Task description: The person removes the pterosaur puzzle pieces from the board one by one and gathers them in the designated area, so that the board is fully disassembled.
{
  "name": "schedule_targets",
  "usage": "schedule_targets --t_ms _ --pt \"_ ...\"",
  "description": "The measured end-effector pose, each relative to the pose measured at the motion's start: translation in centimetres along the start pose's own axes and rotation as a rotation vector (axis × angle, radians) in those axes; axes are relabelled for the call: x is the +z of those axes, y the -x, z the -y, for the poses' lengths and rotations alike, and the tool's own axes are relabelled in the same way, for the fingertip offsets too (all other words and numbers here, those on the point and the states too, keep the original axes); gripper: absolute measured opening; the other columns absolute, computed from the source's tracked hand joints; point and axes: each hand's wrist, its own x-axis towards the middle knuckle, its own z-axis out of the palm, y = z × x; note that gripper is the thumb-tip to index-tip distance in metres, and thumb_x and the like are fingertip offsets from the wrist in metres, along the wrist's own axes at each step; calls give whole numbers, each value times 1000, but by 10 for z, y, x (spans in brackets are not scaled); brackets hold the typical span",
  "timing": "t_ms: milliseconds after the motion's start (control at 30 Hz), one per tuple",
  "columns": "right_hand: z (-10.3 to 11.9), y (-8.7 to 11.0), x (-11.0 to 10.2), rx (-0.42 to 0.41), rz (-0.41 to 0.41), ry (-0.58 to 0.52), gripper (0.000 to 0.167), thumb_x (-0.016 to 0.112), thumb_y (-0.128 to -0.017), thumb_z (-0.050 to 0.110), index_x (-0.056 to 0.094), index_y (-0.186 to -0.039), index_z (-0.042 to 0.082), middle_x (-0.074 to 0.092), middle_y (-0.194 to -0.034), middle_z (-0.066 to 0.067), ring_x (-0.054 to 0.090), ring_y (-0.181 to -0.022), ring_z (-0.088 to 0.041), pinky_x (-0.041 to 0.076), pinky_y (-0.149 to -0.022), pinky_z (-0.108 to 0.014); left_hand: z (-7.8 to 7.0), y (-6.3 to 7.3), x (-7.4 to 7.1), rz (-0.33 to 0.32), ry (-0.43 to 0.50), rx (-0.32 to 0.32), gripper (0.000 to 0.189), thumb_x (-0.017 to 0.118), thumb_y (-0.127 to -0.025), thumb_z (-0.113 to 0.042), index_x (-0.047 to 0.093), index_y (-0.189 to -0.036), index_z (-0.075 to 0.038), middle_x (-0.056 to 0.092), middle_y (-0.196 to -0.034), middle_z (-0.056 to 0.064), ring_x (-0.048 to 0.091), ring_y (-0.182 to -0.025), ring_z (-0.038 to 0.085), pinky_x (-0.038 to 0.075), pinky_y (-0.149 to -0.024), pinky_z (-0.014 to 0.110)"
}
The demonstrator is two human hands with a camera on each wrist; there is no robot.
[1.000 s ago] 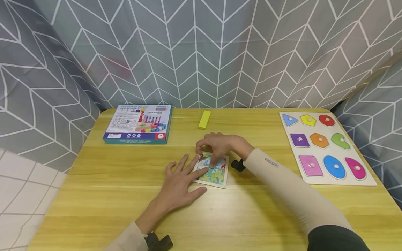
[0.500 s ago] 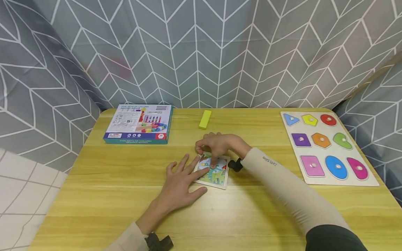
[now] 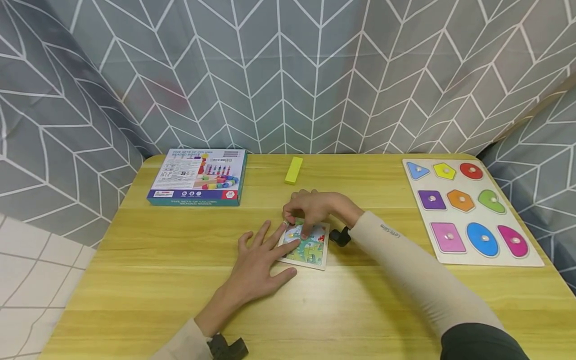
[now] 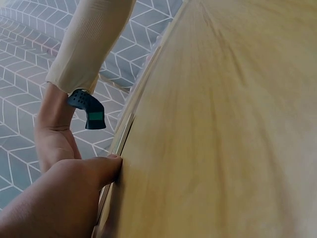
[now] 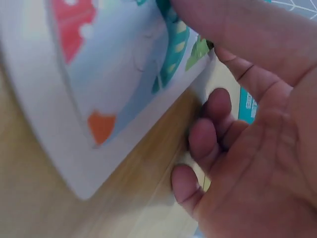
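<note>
A small wooden jigsaw puzzle (image 3: 310, 255) with a pale frame and a green and blue picture lies mid-table. My left hand (image 3: 254, 267) rests with fingers spread at its left side, the index finger reaching over the picture. In the left wrist view, the thumb (image 4: 109, 166) is at the puzzle's near edge. From the far side my right hand (image 3: 312, 207) holds the puzzle, index finger curled at the far left corner and thumb laid across the picture. The right wrist view shows that thumb (image 5: 237, 29) over the puzzle (image 5: 124, 74), the other fingers curled beside its edge.
A boxed bead toy set (image 3: 198, 177) lies at the back left. A yellow block (image 3: 293, 171) sits behind the puzzle. To the right is a white shape board (image 3: 459, 220) with knobbed coloured shapes. A patterned curtain (image 3: 288, 75) hangs along the table's back edge.
The right hand's index finger shifts slightly right at the puzzle's far left corner. The left hand and the puzzle stay nearly still.
</note>
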Motion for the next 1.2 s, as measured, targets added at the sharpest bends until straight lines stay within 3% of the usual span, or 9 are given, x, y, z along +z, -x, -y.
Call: schedule_targets --t_ms 267,467,900,1200 --pt "-13 4 4 -74 -41 -70 41 83 -83 19 64 -115 37 56 -116 4 43 -110 -19 32 -101 -45 0 0 0 3 6 -4 58 58 -93 -62 50 -148 -44 30 -168 -5 18 -159 35 15 -113 68" --pt "-15 7 5 -97 -84 -98 37 84 -83 19 67 -113 33 57 -114 3 45 -109 -18 34 -99 -42 1 0 1 5 1 -7 58 57 -93 -62 49 -148 -45 29 -168 -6 17 -159 34 15 -114 67" --pt "-15 5 1 -102 -45 -107 31 73 -90 8 68 -115 27 55 -108 1 43 -106 -19 37 -95 -35 0 0 0 -6 3 -2 57 58 -93 -62 52 -147 -44 31 -168 -5 19 -158 35 16 -113 67" --pt "-10 6 2 -79 -47 -85 29 72 -91 8 63 -110 28 54 -108 2 41 -108 -21 29 -101 -48 -1 0 -1 10 2 -12 57 58 -93 -62 51 -147 -45 27 -168 -8 17 -159 34 15 -114 67"
